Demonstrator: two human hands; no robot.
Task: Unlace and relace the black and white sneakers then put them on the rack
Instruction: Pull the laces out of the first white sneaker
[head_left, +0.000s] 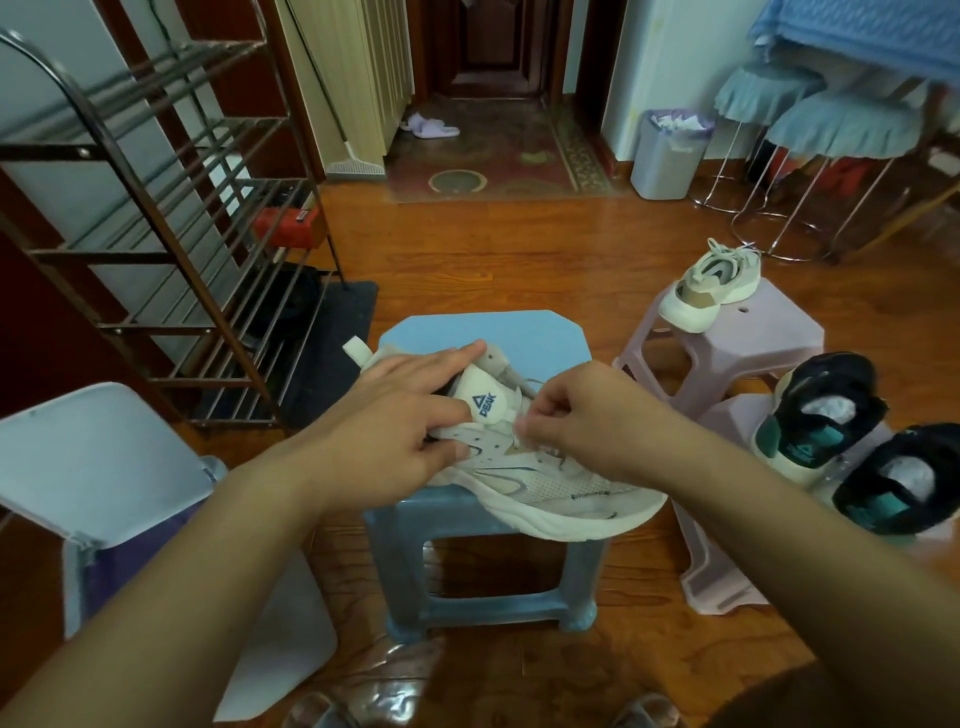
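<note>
The white sneaker (524, 467) lies on its side on the blue stool (483, 332), toe overhanging the front edge. The left hand (405, 415) holds its collar and tongue, fingers curled around them, while the right hand (587, 421) pinches a lace near the eyelets. It looks light and soft-sided, best steadied at the collar. The lace itself is mostly hidden behind the right hand's fingers. The rack (156, 218) stands left; 1 matching sneaker (711, 286) waits on a pink stool (769, 332).

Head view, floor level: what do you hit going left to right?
Shoe rack → blue stool with the white sneaker on it, held by the left hand and right hand → pink stool carrying the other white sneaker → black sneakers.
</note>
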